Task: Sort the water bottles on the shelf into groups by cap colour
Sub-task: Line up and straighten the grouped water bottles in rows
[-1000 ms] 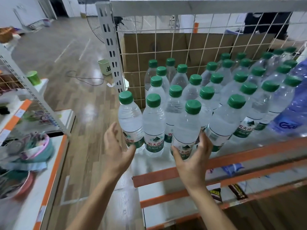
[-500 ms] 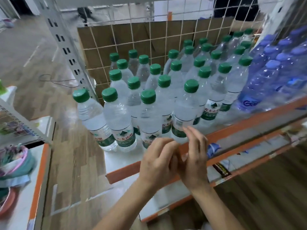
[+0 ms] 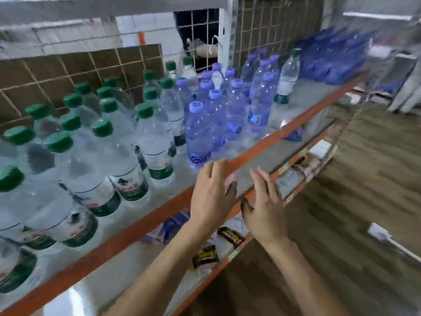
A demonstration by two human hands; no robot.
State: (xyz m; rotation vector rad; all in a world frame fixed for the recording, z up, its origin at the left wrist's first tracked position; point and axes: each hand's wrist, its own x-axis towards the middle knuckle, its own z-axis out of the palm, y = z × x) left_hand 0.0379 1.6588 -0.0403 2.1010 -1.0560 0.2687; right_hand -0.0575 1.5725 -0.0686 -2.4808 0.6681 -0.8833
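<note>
Both hands are empty, fingers spread: the left hand and right hand hover at the shelf edge; green-capped bottles mass left, blue-capped bottles right; one stray green-capped bottle stands among the blue, probably the next target.

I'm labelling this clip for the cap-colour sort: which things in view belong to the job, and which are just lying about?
Part of the job:
- green-capped bottles
- blue-capped bottles
- stray green-capped bottle beyond the blue ones
- both hands, empty: left hand, right hand

Lying about:
- snack packets on the lower shelf
- cardboard behind the mesh
</note>
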